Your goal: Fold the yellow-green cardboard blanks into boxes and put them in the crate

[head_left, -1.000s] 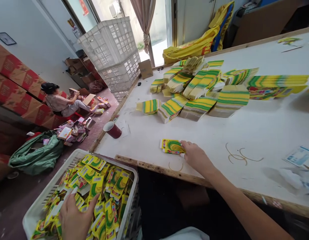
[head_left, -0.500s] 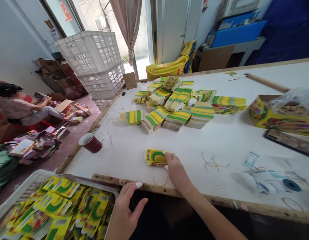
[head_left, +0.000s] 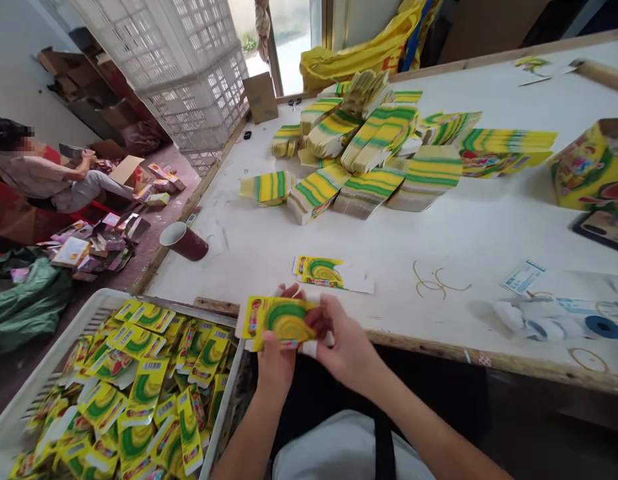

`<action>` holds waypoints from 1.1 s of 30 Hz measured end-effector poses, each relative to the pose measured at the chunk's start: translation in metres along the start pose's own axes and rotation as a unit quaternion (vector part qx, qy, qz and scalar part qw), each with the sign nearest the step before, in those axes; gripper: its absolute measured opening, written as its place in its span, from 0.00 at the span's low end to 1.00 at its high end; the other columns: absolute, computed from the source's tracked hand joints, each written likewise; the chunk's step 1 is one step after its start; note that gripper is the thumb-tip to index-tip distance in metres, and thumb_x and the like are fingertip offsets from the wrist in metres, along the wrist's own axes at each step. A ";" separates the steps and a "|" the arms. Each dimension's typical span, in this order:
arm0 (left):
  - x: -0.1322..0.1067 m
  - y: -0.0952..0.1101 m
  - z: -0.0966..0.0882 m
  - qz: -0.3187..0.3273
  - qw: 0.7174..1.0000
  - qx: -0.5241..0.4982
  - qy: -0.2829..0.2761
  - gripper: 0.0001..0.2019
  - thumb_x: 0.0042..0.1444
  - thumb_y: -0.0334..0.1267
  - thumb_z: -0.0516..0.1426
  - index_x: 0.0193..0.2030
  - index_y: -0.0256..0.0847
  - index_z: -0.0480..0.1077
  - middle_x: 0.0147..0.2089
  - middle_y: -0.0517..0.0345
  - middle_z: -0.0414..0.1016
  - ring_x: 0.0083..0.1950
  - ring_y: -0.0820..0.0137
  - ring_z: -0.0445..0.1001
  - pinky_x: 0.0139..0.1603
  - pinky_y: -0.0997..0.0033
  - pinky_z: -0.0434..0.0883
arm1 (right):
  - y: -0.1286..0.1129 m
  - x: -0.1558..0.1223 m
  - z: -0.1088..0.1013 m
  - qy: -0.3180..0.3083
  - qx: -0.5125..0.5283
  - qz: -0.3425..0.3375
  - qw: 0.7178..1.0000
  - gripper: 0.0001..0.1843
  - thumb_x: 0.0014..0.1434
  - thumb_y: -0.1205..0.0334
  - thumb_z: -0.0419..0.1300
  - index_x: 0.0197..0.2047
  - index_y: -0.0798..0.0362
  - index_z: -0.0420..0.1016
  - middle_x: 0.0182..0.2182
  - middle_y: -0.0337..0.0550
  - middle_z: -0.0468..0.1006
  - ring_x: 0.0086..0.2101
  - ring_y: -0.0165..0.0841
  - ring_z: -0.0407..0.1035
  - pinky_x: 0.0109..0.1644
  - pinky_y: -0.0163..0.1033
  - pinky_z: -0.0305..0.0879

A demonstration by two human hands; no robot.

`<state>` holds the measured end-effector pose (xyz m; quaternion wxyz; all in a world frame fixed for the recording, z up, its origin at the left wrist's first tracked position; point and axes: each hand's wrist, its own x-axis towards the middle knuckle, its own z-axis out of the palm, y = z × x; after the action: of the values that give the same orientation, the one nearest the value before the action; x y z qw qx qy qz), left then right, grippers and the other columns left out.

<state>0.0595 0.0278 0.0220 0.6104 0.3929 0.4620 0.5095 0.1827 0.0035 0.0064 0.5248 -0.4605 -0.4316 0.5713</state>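
Observation:
My left hand [head_left: 277,363] and my right hand [head_left: 345,343] hold a small yellow-and-green printed carton [head_left: 283,320] between them, over the near edge of the table. My left thumb lies across its front, with fingers behind it. At its right end my right fingers pinch the carton; part of that end is hidden by them. Just beyond, another flattened carton [head_left: 323,272] lies on the white table, its white inner side showing at the right. At the lower left a white plastic crate [head_left: 106,297] is filled with many similar cartons [head_left: 145,393].
Bundles of folded cartons [head_left: 379,140] are piled mid-table. A dark red cup [head_left: 189,243] lies tilted at the left. Rubber bands [head_left: 433,287], a tape roll [head_left: 601,327] and a phone [head_left: 603,230] are to the right. A person [head_left: 53,170] sits on the left beyond stacked crates [head_left: 199,93].
My right hand has left the tabletop and come nearer me with a carton. My left hand, previously open and holding nothing, now grips it too. The view has tilted down.

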 end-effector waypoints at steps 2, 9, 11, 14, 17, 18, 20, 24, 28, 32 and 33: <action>0.000 0.007 0.013 0.019 0.995 -0.088 0.052 0.32 0.45 0.70 0.57 0.40 0.41 0.73 0.37 0.54 0.74 0.43 0.64 0.75 0.45 0.64 0.75 | -0.006 -0.010 0.014 -0.029 0.070 0.017 0.997 0.21 0.49 0.68 0.60 0.46 0.49 0.58 0.33 0.35 0.68 0.31 0.27 0.64 0.35 0.34 0.64; 0.005 0.019 0.022 0.017 0.979 -0.138 0.147 0.31 0.28 0.65 0.68 0.25 0.40 0.67 0.23 0.65 0.63 0.25 0.75 0.64 0.27 0.77 0.71 | -0.010 -0.016 0.022 -0.098 0.109 0.027 0.989 0.20 0.47 0.63 0.66 0.43 0.52 0.67 0.33 0.36 0.65 0.33 0.28 0.59 0.36 0.34 0.61; 0.001 0.016 0.020 0.008 0.982 -0.112 0.150 0.32 0.28 0.68 0.67 0.27 0.40 0.70 0.26 0.62 0.67 0.27 0.73 0.68 0.30 0.75 0.73 | -0.007 -0.014 0.018 -0.061 0.056 0.018 0.996 0.14 0.49 0.63 0.65 0.39 0.52 0.67 0.29 0.34 0.64 0.30 0.28 0.57 0.33 0.34 0.58; -0.008 0.007 0.015 0.028 0.989 -0.047 0.135 0.28 0.36 0.62 0.67 0.36 0.41 0.75 0.34 0.57 0.76 0.36 0.68 0.75 0.41 0.70 0.75 | 0.001 -0.011 0.007 0.002 -0.001 -0.006 1.000 0.06 0.55 0.61 0.60 0.34 0.53 0.67 0.27 0.35 0.66 0.28 0.28 0.58 0.32 0.34 0.58; -0.012 0.000 0.000 0.060 0.986 0.054 0.143 0.17 0.43 0.48 0.69 0.37 0.41 0.77 0.35 0.57 0.79 0.40 0.68 0.77 0.46 0.71 0.74 | 0.004 -0.008 -0.008 0.027 -0.039 -0.052 0.998 0.06 0.59 0.61 0.56 0.31 0.53 0.69 0.27 0.37 0.69 0.28 0.28 0.62 0.32 0.33 0.60; -0.010 0.000 -0.009 0.057 0.985 0.082 0.143 0.16 0.43 0.45 0.70 0.37 0.41 0.77 0.35 0.57 0.80 0.40 0.68 0.78 0.46 0.71 0.75 | 0.004 -0.007 -0.014 0.031 -0.061 -0.071 0.995 0.07 0.60 0.63 0.55 0.31 0.53 0.70 0.26 0.38 0.70 0.28 0.28 0.63 0.32 0.33 0.60; -0.002 0.007 -0.029 0.023 0.987 0.121 0.100 0.18 0.40 0.46 0.71 0.37 0.40 0.78 0.36 0.54 0.81 0.40 0.64 0.79 0.46 0.67 0.76 | 0.002 -0.005 -0.025 0.029 -0.114 -0.115 0.986 0.08 0.60 0.68 0.53 0.32 0.53 0.72 0.27 0.39 0.72 0.28 0.28 0.65 0.31 0.33 0.61; 0.017 0.042 -0.063 -0.029 0.979 0.173 -0.100 0.38 0.37 0.64 0.66 0.53 0.42 0.74 0.46 0.45 0.81 0.50 0.51 0.77 0.52 0.52 0.74 | -0.007 -0.002 -0.041 0.005 -0.274 -0.244 0.930 0.17 0.61 0.76 0.49 0.37 0.51 0.76 0.32 0.42 0.77 0.35 0.31 0.66 0.39 0.37 0.64; 0.012 0.059 -0.048 -0.043 0.896 0.387 -0.214 0.46 0.33 0.54 0.72 0.61 0.45 0.64 0.62 0.44 0.70 0.63 0.47 0.67 0.64 0.48 0.63 | -0.017 -0.001 -0.039 -0.049 -0.379 -0.324 0.866 0.11 0.65 0.69 0.53 0.38 0.48 0.76 0.34 0.39 0.80 0.37 0.32 0.67 0.48 0.42 0.63; 0.001 0.039 -0.016 -0.062 0.844 0.489 -0.212 0.30 0.50 0.40 0.63 0.59 0.43 0.60 0.54 0.48 0.74 0.54 0.57 0.73 0.54 0.55 0.71 | -0.018 -0.005 -0.031 0.003 -0.348 -0.312 0.884 0.15 0.64 0.68 0.54 0.52 0.47 0.70 0.51 0.44 0.76 0.56 0.36 0.63 0.69 0.52 0.46; -0.001 0.033 -0.011 -0.046 0.842 0.504 -0.188 0.28 0.51 0.40 0.62 0.58 0.41 0.59 0.50 0.48 0.75 0.50 0.59 0.75 0.50 0.57 0.73 | -0.016 -0.005 -0.030 0.046 -0.316 -0.280 0.905 0.22 0.62 0.67 0.56 0.60 0.48 0.64 0.59 0.48 0.69 0.62 0.39 0.56 0.70 0.54 0.43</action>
<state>0.0398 0.0323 0.0509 0.4262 0.7130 0.5487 0.0940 0.2154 -0.0004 0.0164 0.5096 -0.4877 -0.6762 0.2127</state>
